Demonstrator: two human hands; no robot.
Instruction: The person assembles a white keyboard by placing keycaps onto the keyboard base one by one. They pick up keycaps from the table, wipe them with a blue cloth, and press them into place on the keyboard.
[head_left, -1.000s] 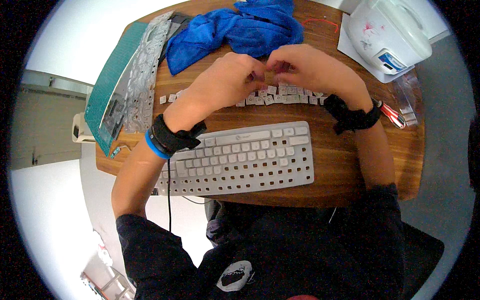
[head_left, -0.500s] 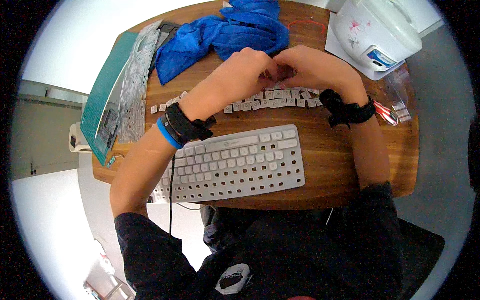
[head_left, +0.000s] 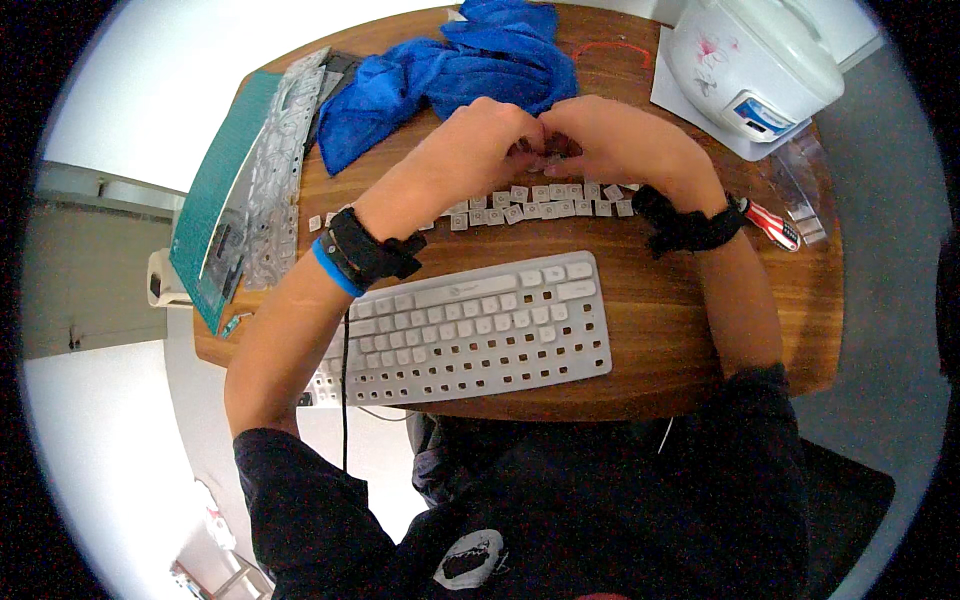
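Observation:
My left hand and my right hand meet over the far middle of the table, fingers bent in and pinched together. Small pale pieces show at the fingertips, but whether they are held or lie on the table behind is unclear. Just below the hands, loose white keycaps lie in uneven rows. Closer to me is a white keyboard, turned with its space bar on the far side. Many of its key positions are bare, showing dark square holes; the others carry keycaps. My left forearm covers its left end.
A crumpled blue cloth lies beyond my hands. To the left are a green cutting mat and patterned clear sheets. A white rice cooker stands far right, near a red-and-white handled tool. A black cable crosses the keyboard's left end.
Both hands stay together over the far side with slightly shifted fingers. The right wrist has moved a little left. The whole view has shifted slightly.

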